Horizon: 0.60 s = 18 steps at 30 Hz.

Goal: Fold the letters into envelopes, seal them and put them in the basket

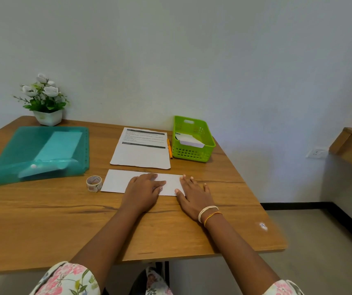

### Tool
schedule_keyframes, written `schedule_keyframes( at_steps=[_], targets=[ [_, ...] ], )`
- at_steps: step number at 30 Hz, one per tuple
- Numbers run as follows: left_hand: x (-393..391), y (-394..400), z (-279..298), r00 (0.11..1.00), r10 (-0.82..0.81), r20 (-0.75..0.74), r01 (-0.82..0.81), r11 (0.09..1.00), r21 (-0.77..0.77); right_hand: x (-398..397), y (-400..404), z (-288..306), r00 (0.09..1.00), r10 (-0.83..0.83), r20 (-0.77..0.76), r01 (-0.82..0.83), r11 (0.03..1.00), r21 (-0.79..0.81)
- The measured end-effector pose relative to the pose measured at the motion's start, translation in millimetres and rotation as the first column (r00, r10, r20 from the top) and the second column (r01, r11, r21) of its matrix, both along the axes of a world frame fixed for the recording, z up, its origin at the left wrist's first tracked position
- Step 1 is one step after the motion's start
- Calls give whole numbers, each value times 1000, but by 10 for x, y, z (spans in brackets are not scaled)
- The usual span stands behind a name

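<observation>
Both your hands lay flat, fingers straight, gripping nothing. Your left hand (144, 188) pressed down on the middle of the folded letter (119, 180), just below frame centre. Your right hand (192, 191) pressed its right end, fingertips on the paper and palm on the wooden table (43, 220).

Risks, as judged from this:
- Uneven pressure could have set the crease crooked; the paper would then not slide cleanly into an envelope.
- A palm dragged sideways could have skewed the layers, since nothing pinned the free left end.
- The tape roll (94, 183) sat just beside the letter's left edge; a sweep that way could have knocked it off line.

How the letter looked: white, a long narrow band lying flat, near edge parallel to the table front. How many layers it had, I could not tell.

Further out: a second printed sheet (141, 154) lay unfolded just above it, centre frame, apart from it. An orange pen (169, 151) lay along that sheet's right edge. The green basket (192, 155), right of centre, already held white paper, seemingly a finished envelope. A teal folder (32, 154) lay at the left with a pale rectangle showing through. A potted plant (45, 99) stood in the upper left corner of the table.
</observation>
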State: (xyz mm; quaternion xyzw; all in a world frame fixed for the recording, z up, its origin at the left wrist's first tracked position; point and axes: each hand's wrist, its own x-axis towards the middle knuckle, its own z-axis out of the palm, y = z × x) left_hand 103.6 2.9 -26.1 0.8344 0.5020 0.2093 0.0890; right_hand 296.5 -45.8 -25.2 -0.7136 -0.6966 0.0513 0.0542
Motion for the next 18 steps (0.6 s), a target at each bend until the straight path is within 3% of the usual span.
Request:
schedule_keyframes(
  at_steps=[3, 7, 9, 15, 18],
  targets=[
    [1, -2, 2, 1000, 2, 8, -2, 1000, -14, -8, -14, 7, 1000, -12, -24, 12, 1000, -11],
    [-20, -7, 29, 999, -8, 33, 9, 999, -47, -24, -110, -3, 986, -92, -138, 130, 946, 296],
    [-26, -8, 35, 999, -12, 48, 14, 998, -56, -35, -165, -23, 986, -101, -132, 143, 921, 362],
    [-29, -43, 28, 994, -13, 113, 21, 997, -72, 1, -131, -42, 966, -221, -131, 252, 917, 310],
    [-41, -95, 28, 967, -10, 253, 12, 1000, -9, 50, -65, -21, 920, -356, -163, 388, 886, 253]
  ],
)
